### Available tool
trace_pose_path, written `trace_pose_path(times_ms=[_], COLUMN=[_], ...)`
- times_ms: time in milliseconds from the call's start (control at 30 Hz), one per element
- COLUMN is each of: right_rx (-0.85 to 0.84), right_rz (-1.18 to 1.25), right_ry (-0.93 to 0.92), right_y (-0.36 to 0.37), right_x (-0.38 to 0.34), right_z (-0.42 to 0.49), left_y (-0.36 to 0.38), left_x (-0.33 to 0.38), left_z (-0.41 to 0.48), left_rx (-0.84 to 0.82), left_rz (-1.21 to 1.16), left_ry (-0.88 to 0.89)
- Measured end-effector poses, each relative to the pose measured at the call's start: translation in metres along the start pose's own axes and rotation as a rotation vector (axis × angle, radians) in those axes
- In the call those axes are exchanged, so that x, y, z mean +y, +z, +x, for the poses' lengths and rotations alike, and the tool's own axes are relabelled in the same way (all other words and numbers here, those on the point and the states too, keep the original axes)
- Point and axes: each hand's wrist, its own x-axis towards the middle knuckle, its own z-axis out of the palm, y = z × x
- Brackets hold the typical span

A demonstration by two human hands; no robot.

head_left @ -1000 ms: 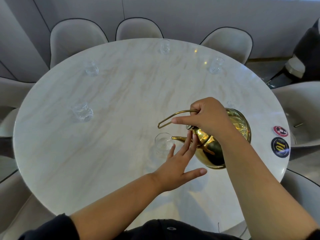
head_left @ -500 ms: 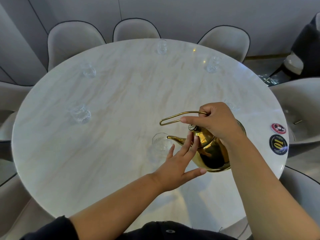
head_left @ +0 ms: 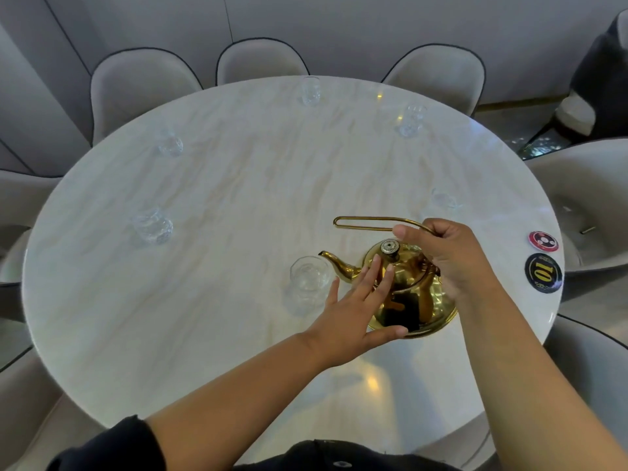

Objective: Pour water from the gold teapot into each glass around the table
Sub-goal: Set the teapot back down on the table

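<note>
1. I see a round marble table (head_left: pixel 238 198) ringed by pale chairs (head_left: pixel 142 83).
2. At its right edge lie a red disc (head_left: pixel 543 241) and a black disc (head_left: pixel 543 273) reading "10"; I cannot read the smaller lettering.
3. The teapot (head_left: pixel 413 300) sits right of centre on the near side, with its spout tip at the rim of the nearest glass (head_left: pixel 310 277).
4. The right hand (head_left: pixel 448 256) curls round the wire handle (head_left: pixel 367 223).
5. The left hand (head_left: pixel 353 311) is flat, its straight fingertips on the lid (head_left: pixel 406 266).
6. Five more glasses (head_left: pixel 152 226) stand well apart around the rim.
</note>
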Motion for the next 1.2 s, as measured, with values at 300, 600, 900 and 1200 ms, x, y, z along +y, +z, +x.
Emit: trace_pose_path(times_ms=[300,600,900,1200], right_rx=[0.216,0.243,0.185,0.021], right_rz=[0.214,0.351,0.431,0.381], right_ry=[-0.009,-0.093,-0.091,-0.048], right_y=[-0.001,0.046,0.137,0.212], right_x=[0.005,-0.020,-0.027,0.011], right_z=[-0.003,0.036,0.113,0.206], left_y=[-0.009,-0.048,-0.086,-0.114], left_x=[0.007,-0.023,-0.083,-0.196], left_z=[0.015,0.030,0.052,0.119], left_rx=[0.031,0.231,0.328,0.537], left_rz=[0.036,-0.121,-1.042,-1.421], left_ry=[-0.020,-0.099,-0.473,-0.608])
